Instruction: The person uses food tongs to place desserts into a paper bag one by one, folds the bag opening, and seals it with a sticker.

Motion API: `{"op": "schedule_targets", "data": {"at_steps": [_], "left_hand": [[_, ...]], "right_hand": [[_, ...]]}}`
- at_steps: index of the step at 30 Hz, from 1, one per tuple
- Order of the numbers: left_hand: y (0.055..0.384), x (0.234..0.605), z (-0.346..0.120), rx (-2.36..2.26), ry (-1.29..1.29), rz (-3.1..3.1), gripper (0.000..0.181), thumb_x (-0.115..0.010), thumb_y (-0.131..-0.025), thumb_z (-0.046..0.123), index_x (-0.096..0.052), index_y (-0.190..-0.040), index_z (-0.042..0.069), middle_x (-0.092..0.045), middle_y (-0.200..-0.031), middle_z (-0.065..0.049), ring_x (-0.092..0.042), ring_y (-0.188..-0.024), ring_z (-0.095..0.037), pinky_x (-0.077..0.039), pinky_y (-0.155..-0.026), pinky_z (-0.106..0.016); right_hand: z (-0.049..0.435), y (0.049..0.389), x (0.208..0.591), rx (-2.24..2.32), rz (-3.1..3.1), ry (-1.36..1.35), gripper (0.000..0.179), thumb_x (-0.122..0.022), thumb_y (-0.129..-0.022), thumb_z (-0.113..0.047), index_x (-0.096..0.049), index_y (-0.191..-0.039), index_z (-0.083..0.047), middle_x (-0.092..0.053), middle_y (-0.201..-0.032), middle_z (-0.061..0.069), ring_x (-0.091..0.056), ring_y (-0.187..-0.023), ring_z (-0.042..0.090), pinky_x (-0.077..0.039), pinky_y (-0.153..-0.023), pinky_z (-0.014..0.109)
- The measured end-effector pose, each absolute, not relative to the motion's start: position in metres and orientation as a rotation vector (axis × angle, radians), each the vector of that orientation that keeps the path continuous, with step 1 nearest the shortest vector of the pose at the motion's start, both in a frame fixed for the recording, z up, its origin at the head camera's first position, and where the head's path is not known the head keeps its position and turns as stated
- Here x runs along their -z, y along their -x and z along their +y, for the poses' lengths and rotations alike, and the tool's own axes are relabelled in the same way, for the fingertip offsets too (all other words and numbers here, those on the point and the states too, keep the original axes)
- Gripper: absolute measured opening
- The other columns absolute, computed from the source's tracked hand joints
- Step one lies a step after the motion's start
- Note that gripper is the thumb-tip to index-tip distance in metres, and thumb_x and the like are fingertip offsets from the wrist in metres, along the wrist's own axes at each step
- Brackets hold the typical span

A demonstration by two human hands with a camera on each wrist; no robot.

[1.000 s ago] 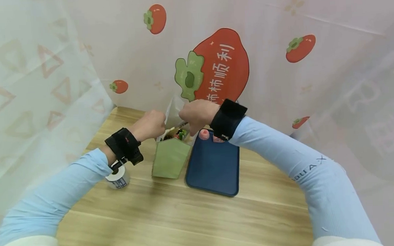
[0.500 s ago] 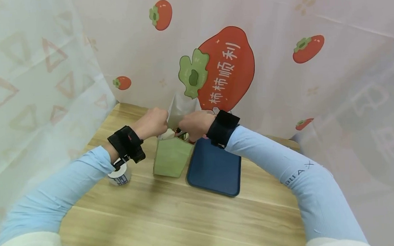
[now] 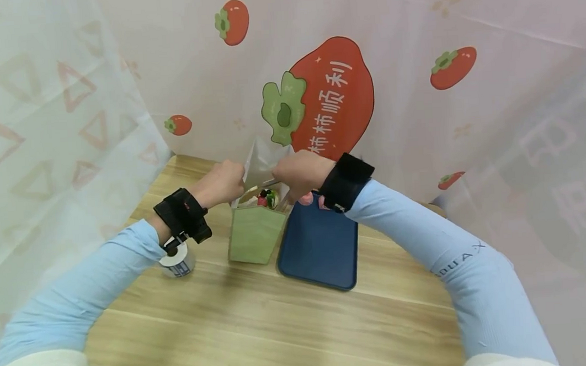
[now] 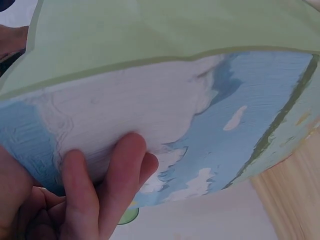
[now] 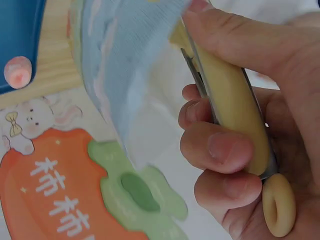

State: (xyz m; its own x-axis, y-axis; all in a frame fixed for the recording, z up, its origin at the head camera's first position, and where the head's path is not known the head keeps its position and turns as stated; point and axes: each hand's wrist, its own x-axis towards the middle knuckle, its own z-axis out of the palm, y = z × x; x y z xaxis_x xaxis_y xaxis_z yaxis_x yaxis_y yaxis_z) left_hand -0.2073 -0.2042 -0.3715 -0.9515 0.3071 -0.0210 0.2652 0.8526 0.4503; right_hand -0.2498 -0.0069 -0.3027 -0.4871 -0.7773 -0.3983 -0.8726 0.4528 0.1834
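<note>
A light green paper bag (image 3: 257,234) stands upright on the table with its mouth spread. Small red, black, green and pale pieces (image 3: 268,198) show inside; their kind is unclear. At the bag's left edge, my left hand (image 3: 223,184) grips the paper. In the left wrist view its fingers (image 4: 127,165) lie curled against the bag's blue-and-white printed side (image 4: 150,110). Over the bag's far right edge, my right hand (image 3: 299,171) holds tongs. Their yellow handle (image 5: 232,107) with a ring at its end shows in the right wrist view; the tips are hidden.
Right of the bag lies a dark blue tray (image 3: 319,253), with pink pieces (image 3: 305,199) at its far end. A roll of labels (image 3: 178,262) stands left, below my left wrist. A printed curtain (image 3: 390,45) hangs behind the wooden table (image 3: 261,328).
My right hand dipped low over the bag's mouth half a second ago; now it is higher and further right, uncovering the colourful pieces. The left hand keeps its grip on the bag.
</note>
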Motion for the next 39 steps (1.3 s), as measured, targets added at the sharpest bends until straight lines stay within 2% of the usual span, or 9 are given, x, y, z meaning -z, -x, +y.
{"op": "schedule_targets", "data": {"at_steps": [5, 11, 17, 20, 24, 27, 34, 39], "left_hand": [[0.207, 0.371, -0.204, -0.662, -0.474, 2.955, 0.015, -0.051, -0.087, -0.004, -0.062, -0.078, -0.002, -0.060, -0.069, -0.012, -0.052, -0.052, -0.016, -0.038, -0.049, -0.025], [0.206, 0.371, -0.207, -0.688, -0.478, 2.949, 0.013, -0.051, -0.086, -0.005, -0.062, -0.080, -0.003, -0.057, -0.067, -0.011, -0.048, -0.050, -0.016, -0.036, -0.048, -0.025], [0.204, 0.372, -0.209, -0.708, -0.450, 2.936, 0.010, -0.053, -0.085, -0.005, -0.063, -0.083, -0.004, -0.060, -0.071, -0.012, -0.051, -0.051, -0.016, -0.038, -0.048, -0.025], [0.203, 0.371, -0.209, -0.711, -0.460, 2.938, 0.010, -0.053, -0.085, -0.005, -0.062, -0.083, -0.004, -0.059, -0.072, -0.013, -0.051, -0.052, -0.017, -0.038, -0.048, -0.026], [0.203, 0.370, -0.209, -0.728, -0.491, 2.943, 0.009, -0.054, -0.085, -0.005, -0.062, -0.084, -0.003, -0.058, -0.070, -0.011, -0.049, -0.052, -0.017, -0.037, -0.049, -0.026], [0.203, 0.369, -0.209, -0.727, -0.502, 2.943, 0.009, -0.053, -0.086, -0.005, -0.062, -0.083, -0.003, -0.057, -0.069, -0.010, -0.049, -0.052, -0.016, -0.036, -0.048, -0.026], [0.203, 0.369, -0.209, -0.761, -0.459, 2.923, 0.012, -0.051, -0.086, -0.005, -0.063, -0.086, -0.004, -0.059, -0.068, -0.011, -0.049, -0.049, -0.015, -0.038, -0.046, -0.026], [0.203, 0.370, -0.209, -0.755, -0.455, 2.911, 0.011, -0.051, -0.087, -0.004, -0.062, -0.084, -0.003, -0.057, -0.067, -0.010, -0.048, -0.049, -0.015, -0.037, -0.046, -0.026]], "right_hand": [[0.014, 0.241, 0.279, -0.494, 2.544, 1.341, 0.027, -0.081, -0.081, -0.034, -0.073, -0.096, -0.013, -0.061, -0.075, 0.000, -0.055, -0.068, 0.018, -0.042, -0.060, 0.030], [0.043, 0.227, 0.254, -0.484, 2.686, 1.306, 0.051, -0.082, -0.079, -0.043, -0.066, -0.116, -0.011, -0.069, -0.094, 0.005, -0.062, -0.081, 0.021, -0.054, -0.070, 0.035], [0.082, 0.221, 0.245, -0.228, 2.818, 1.223, 0.069, -0.084, -0.077, -0.039, -0.057, -0.132, -0.008, -0.073, -0.107, 0.009, -0.069, -0.086, 0.024, -0.058, -0.077, 0.041], [0.108, 0.219, 0.252, -0.072, 2.874, 1.165, 0.062, -0.084, -0.078, -0.036, -0.059, -0.125, -0.005, -0.070, -0.092, 0.008, -0.064, -0.075, 0.022, -0.054, -0.068, 0.037], [0.145, 0.218, 0.270, 0.147, 2.939, 1.084, 0.050, -0.083, -0.079, -0.034, -0.060, -0.112, -0.005, -0.052, -0.068, 0.004, -0.047, -0.061, 0.018, -0.036, -0.056, 0.031], [0.167, 0.221, 0.289, 0.277, 2.990, 1.024, 0.045, -0.083, -0.080, -0.033, -0.059, -0.106, -0.004, -0.048, -0.067, 0.004, -0.043, -0.059, 0.018, -0.031, -0.055, 0.030], [0.193, 0.241, 0.343, 0.393, 3.010, 0.778, 0.039, -0.079, -0.083, -0.034, -0.057, -0.089, -0.003, -0.043, -0.064, 0.004, -0.040, -0.058, 0.019, -0.029, -0.054, 0.029], [0.211, 0.252, 0.383, 0.474, 2.934, 0.649, 0.036, -0.077, -0.085, -0.031, -0.056, -0.086, -0.002, -0.037, -0.061, 0.000, -0.035, -0.053, 0.015, -0.027, -0.051, 0.029]]}}
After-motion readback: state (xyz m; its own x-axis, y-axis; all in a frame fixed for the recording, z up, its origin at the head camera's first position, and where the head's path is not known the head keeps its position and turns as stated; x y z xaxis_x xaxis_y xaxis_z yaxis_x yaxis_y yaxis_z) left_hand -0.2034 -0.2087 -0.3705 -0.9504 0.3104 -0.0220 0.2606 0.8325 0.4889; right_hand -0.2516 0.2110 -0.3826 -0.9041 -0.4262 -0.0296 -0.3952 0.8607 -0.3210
